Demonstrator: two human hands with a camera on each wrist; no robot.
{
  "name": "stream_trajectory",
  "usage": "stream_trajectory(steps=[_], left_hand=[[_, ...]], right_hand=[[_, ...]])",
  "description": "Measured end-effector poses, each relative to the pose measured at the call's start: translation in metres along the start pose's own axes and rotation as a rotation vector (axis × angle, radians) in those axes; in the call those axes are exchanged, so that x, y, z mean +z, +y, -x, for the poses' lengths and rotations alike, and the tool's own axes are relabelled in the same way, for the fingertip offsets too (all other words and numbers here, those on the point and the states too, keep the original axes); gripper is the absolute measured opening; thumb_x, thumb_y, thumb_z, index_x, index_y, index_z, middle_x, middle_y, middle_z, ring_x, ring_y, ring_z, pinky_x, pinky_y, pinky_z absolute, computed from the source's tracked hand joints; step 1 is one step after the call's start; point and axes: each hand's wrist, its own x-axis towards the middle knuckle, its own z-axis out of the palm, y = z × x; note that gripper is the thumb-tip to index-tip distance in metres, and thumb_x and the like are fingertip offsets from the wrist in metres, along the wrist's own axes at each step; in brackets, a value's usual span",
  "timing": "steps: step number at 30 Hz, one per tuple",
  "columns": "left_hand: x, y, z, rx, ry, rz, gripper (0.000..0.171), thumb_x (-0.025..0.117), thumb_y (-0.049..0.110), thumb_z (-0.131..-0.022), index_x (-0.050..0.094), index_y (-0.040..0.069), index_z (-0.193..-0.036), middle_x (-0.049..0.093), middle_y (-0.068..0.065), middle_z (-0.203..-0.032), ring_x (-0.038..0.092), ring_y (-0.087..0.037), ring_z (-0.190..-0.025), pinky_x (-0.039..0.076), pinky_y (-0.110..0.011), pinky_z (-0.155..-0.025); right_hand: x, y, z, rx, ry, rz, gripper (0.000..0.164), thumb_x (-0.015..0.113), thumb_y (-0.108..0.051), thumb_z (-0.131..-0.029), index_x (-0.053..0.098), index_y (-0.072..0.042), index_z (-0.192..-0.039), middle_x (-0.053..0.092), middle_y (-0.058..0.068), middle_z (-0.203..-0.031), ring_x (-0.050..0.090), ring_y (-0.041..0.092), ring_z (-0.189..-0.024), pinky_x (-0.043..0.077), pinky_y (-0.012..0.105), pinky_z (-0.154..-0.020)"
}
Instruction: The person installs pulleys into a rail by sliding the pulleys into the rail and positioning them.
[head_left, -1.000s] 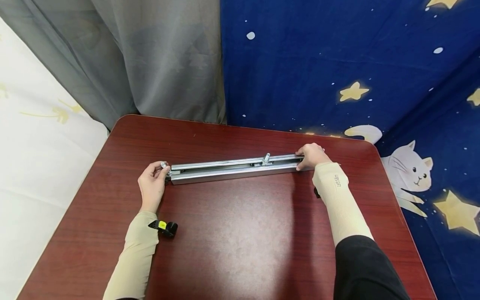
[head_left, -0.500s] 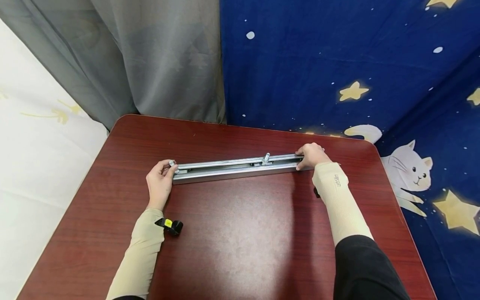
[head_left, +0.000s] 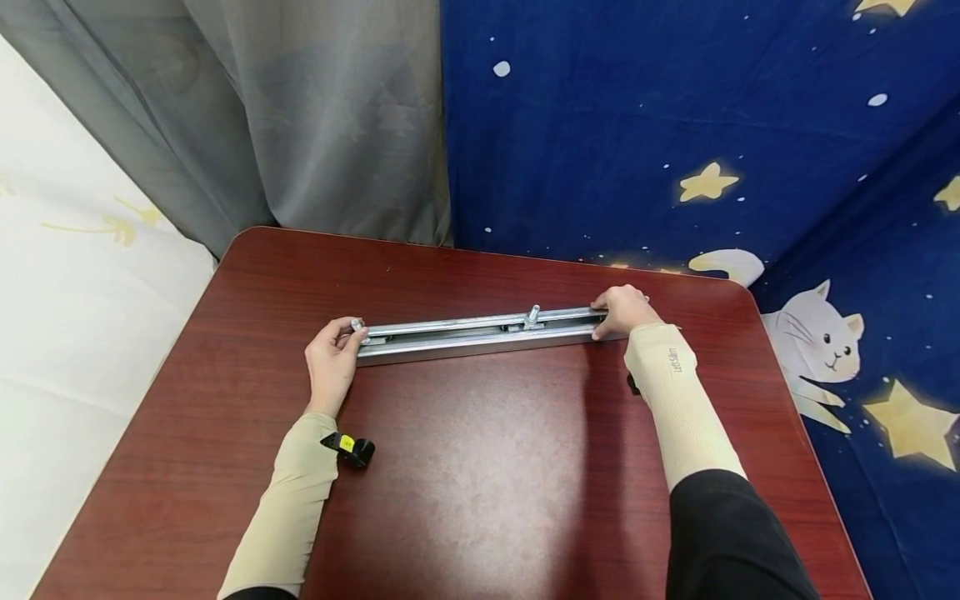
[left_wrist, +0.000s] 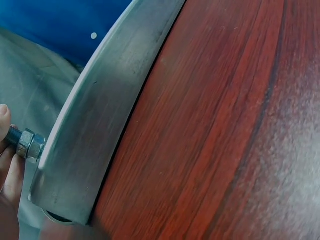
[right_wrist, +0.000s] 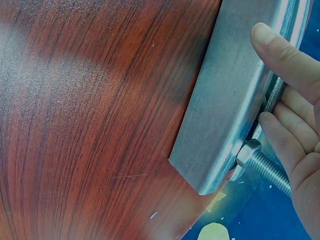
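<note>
A silver metal channel (head_left: 465, 347) lies on the table, its slotted side up. My left hand (head_left: 331, 367) is at its left end, pinching an upright bolt (head_left: 356, 323) between thumb and fingers. The left wrist view shows nuts on that bolt (left_wrist: 29, 144), above the slot side; its base inside the channel is hidden. My right hand (head_left: 627, 311) grips the channel near its right end, thumb (right_wrist: 275, 47) on the near wall and fingers over the slot. Close to that hand, another bolt (right_wrist: 267, 167) sticks out of the slot's end. A third bolt (head_left: 533, 315) stands in the slot between the hands.
The dark red wooden table (head_left: 480, 467) has its far edge behind the channel. A grey curtain (head_left: 345, 125) and a blue curtain (head_left: 600, 125) with stars hang behind it. White cloth (head_left: 90, 275) hangs at the left.
My left hand and its bolt have moved right along the channel, from beyond its left end to over that end. The right hand and the middle bolt have stayed in place.
</note>
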Motion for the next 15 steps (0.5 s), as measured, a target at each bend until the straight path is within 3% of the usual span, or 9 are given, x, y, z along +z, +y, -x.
stream_trajectory(steps=[5, 10, 15], left_hand=[[0.0023, -0.0021, 0.001, 0.01, -0.004, 0.008, 0.017, 0.066, 0.005, -0.081, 0.064, -0.004, -0.096, 0.066, -0.017, -0.092, 0.066, -0.012, -0.078, 0.046, -0.007, -0.066], [0.0034, -0.0037, 0.0002, 0.019, -0.012, 0.05, 0.018, 0.067, 0.004, -0.08, 0.064, -0.005, -0.095, 0.066, -0.02, -0.092, 0.06, 0.006, -0.075, 0.046, -0.007, -0.067], [-0.0018, -0.0011, -0.0056, 0.04, -0.11, 0.001, 0.018, 0.068, 0.005, -0.079, 0.065, -0.005, -0.094, 0.066, -0.02, -0.091, 0.055, 0.015, -0.074, 0.046, -0.006, -0.066]], right_hand=[[-0.0008, -0.0014, 0.0013, -0.007, -0.006, -0.011, 0.059, 0.084, -0.023, -0.059, 0.064, -0.002, -0.112, 0.061, 0.015, -0.115, 0.051, 0.034, -0.111, 0.037, 0.052, -0.093], [-0.0029, -0.0048, 0.0042, -0.007, -0.002, -0.005, 0.06, 0.085, -0.026, -0.058, 0.065, -0.003, -0.11, 0.062, 0.014, -0.114, 0.051, 0.035, -0.11, 0.038, 0.053, -0.092], [-0.0022, -0.003, 0.0029, 0.004, -0.016, -0.009, 0.058, 0.083, -0.022, -0.061, 0.064, -0.003, -0.112, 0.061, 0.014, -0.116, 0.05, 0.034, -0.113, 0.037, 0.052, -0.094]])
